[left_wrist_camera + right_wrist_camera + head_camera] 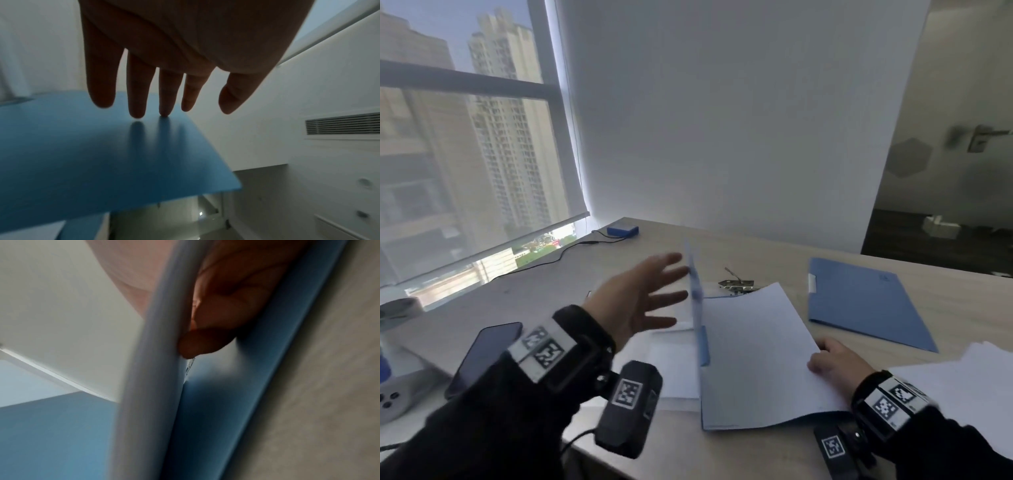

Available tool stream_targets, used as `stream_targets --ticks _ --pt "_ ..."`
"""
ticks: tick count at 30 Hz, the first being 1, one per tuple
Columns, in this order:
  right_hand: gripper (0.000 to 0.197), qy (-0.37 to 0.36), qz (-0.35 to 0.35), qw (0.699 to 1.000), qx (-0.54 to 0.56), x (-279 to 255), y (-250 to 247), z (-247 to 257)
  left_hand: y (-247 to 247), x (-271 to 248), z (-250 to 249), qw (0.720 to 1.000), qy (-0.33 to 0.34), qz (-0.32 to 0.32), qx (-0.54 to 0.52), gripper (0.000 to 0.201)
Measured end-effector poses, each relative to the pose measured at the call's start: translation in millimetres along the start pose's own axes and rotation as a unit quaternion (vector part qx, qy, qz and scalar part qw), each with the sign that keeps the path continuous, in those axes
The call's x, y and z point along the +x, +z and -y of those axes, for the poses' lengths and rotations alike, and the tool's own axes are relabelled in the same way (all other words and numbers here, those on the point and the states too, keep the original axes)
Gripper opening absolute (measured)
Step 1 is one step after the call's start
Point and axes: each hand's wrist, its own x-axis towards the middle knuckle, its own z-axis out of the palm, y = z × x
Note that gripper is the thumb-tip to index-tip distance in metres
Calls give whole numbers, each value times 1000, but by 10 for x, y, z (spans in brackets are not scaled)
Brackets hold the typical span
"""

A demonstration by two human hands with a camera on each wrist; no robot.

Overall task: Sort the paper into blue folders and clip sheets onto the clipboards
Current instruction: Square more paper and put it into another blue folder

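An open blue folder (722, 423) lies in the middle of the desk, and its cover (695, 294) stands nearly upright. My left hand (650, 294) is open with fingers spread. In the left wrist view its fingertips (164, 112) touch the blue cover (102, 154). White sheets of paper (753, 346) lie on the folder's right half. My right hand (832, 363) pinches their right edge. In the right wrist view its fingers (207, 342) curl under the paper edge (156, 369), above the folder (216, 418). A metal clipboard clip (736, 285) shows behind the paper.
A second, closed blue folder (866, 305) lies at the right. Loose white sheets (962, 387) sit at the far right and more paper (671, 366) left of the open folder. A phone (482, 356), a grey controller (390, 401) and a blue box (623, 230) with its cable occupy the left side.
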Motion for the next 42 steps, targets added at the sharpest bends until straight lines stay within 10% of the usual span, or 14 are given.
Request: stream_targets --ticks 9,14,18,28,42 --pt "57 -20 -7 999 -24 68 -101 -179 495 416 988 982 -157 -87 56 41" --pt "18 17 -33 987 -157 1 -57 -86 473 568 1118 976 -170 -135 6 26" --pt "42 17 -28 982 -183 16 -55 -33 530 550 1171 977 -189 -92 -36 28" --pt "25 1 -88 973 215 -85 -494 -248 610 522 1256 995 -71 -66 -36 48" --pt "25 -137 -67 969 196 -224 -685 -211 855 617 909 991 133 -8 17 34"
